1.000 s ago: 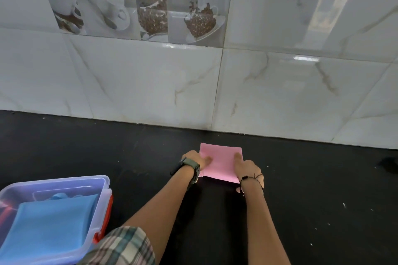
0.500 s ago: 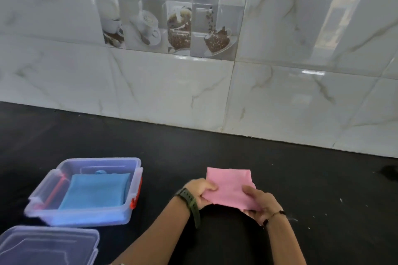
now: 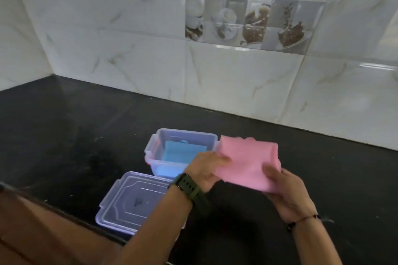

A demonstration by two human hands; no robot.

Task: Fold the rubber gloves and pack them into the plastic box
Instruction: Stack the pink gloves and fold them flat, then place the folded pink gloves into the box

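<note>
A folded pink rubber glove (image 3: 245, 162) is held above the black counter by both hands. My left hand (image 3: 204, 170) grips its left edge and my right hand (image 3: 286, 189) grips its lower right corner. Just left of the glove stands the clear plastic box (image 3: 183, 135), open, with a folded blue glove (image 3: 181, 154) lying inside. The pink glove's left edge is close to the box's right rim and covers part of it.
The box's clear lid (image 3: 133, 202) lies on the counter in front of the box, near the counter's front edge (image 3: 64, 211). A tiled wall (image 3: 215, 75) runs along the back and meets another wall at the far left corner.
Both hands have lifted the pink glove off the counter and carried it left toward the box. The view has swung left, so the box and lid now sit near the middle.
</note>
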